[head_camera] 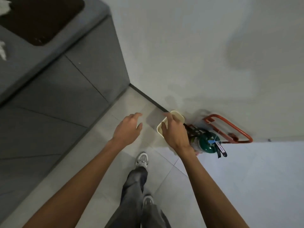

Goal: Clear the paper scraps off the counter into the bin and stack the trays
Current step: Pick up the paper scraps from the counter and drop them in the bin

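Below, both arms reach forward. Left hand hovers over floor tiles, fingers loosely spread. Right hand, fingers relaxed and empty, partly hides the bin by the wall, beside an extinguisher. Scraps and tray lie on the counter.

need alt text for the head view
A person's right hand hovers over a cream bin on the floor by the wall, left hand open beside it. A green fire extinguisher sits next to the bin; paper scraps lie on the grey counter.
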A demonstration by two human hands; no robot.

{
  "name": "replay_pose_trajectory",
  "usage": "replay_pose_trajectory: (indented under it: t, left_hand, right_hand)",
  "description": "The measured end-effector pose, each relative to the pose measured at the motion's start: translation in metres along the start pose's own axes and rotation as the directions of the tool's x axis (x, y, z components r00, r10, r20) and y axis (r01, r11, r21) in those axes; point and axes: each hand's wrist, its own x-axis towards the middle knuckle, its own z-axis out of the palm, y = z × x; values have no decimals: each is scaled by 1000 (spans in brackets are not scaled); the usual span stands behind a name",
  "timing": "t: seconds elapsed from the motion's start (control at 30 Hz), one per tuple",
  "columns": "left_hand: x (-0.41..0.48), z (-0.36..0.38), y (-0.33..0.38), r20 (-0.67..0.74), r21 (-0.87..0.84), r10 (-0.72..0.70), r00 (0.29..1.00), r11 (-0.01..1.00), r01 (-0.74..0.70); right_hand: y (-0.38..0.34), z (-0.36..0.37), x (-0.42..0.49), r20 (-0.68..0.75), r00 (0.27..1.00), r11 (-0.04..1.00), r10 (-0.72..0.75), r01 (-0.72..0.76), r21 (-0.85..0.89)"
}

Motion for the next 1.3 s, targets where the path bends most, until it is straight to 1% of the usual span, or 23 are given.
replay_pose_trajectory:
  t: [0.1, 0.13, 0.17, 0.27, 0.33, 0.4, 0.47, 0.57, 0.67, 0.77, 0.87, 1.0, 1.17, 1.3]
  left_hand:
    - [-84, -48, -16, -149, -40, -35, 988, 999, 30]
    - [-93, -54, -18, -171, -53, -31, 985, 998, 22]
    - [-119, -66, -21, -213, -85, -48, 976, 996, 31]
    - [-226, -103, -35, -363, -182, -157, 918, 979, 96]
    - [-294, -122, -49, -471, -226, -217, 855, 967, 121]
    - [-360, -137, -62, -543, -285, -290, 788, 946, 152]
    - [-420, -150, -78, -608, -351, -371, 702, 919, 182]
    - [-504, -160, -107, -665, -450, -487, 566, 866, 217]
    - [-578, -163, -143, -678, -563, -606, 416, 792, 237]
    - [-645, -161, -184, -677, -646, -683, 276, 730, 224]
    - [-710, -157, -234, -646, -711, -745, 166, 666, 225]
    - [-793, -154, -305, -595, -758, -797, 103, 599, 257]
    - [-878, -160, -384, -562, -768, -824, 77, 554, 323]
    - [-913, -175, -443, -522, -793, -852, 34, 500, 348]
  right_hand:
    - [-60, -31, -58, -51, 989, 990, -141, 142, 20]
    - [-66, -36, -63, -66, 987, 989, -146, 148, 27]
    - [-81, -42, -79, -69, 982, 983, -178, 181, 37]
    - [-136, -53, -143, -58, 940, 939, -337, 340, 48]
    - [-173, -56, -180, -65, 911, 909, -408, 412, 65]
    - [-210, -54, -216, -48, 883, 879, -466, 469, 92]
    - [-245, -47, -248, -32, 849, 838, -528, 527, 139]
    - [-298, -24, -293, -7, 779, 765, -627, 616, 189]
    - [-353, 10, -335, 30, 706, 692, -707, 683, 235]
    - [-408, 51, -376, 92, 635, 633, -767, 726, 270]
    - [-465, 100, -415, 147, 559, 576, -816, 767, 282]
    - [-537, 168, -466, 206, 496, 537, -844, 788, 301]
    - [-625, 239, -515, 223, 473, 522, -853, 790, 321]
    - [-692, 290, -535, 243, 432, 493, -869, 802, 337]
